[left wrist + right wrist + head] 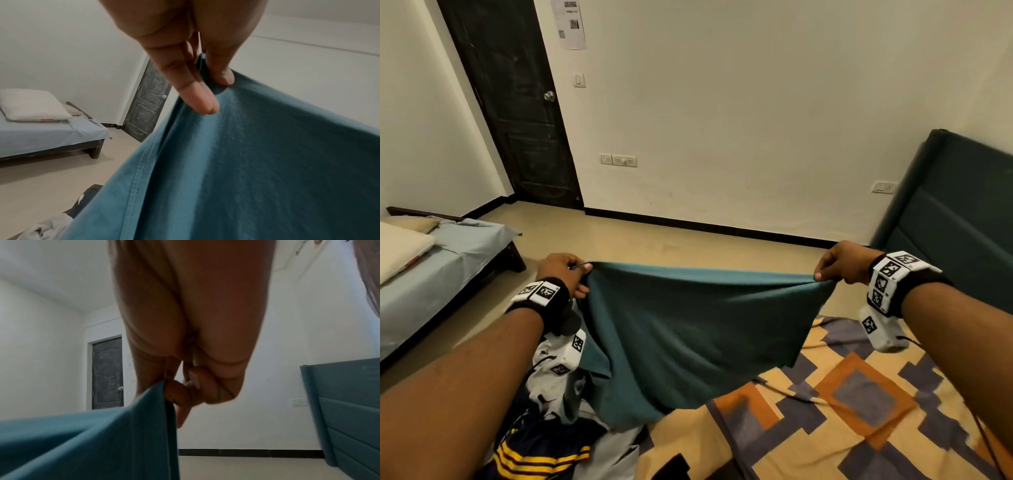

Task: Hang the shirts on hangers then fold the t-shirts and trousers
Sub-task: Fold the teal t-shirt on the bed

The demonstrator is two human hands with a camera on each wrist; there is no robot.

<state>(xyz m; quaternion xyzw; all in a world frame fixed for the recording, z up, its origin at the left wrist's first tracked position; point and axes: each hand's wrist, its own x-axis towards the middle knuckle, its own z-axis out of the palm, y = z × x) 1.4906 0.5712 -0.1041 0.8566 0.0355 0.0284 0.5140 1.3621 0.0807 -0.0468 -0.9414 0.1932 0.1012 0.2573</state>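
A teal t-shirt (688, 335) hangs spread in the air above the patterned bed (859, 411). My left hand (571, 274) pinches its upper left corner between thumb and fingers. My right hand (835, 265) pinches the upper right corner. The cloth sags between them, and its lower part droops onto a pile of clothes (558, 411). In the left wrist view the left hand (213, 91) holds the teal t-shirt (246, 162) beside a stitched hem. The right wrist view shows the right hand (170, 391) pinching the teal t-shirt (92, 443) at its edge.
The pile holds a white garment (551, 377) and a dark one with yellow stripes (534, 455). A second bed with a blue sheet (424, 284) and a pillow stands at the left. A dark door (517, 102) is behind, and a green headboard (962, 222) at right.
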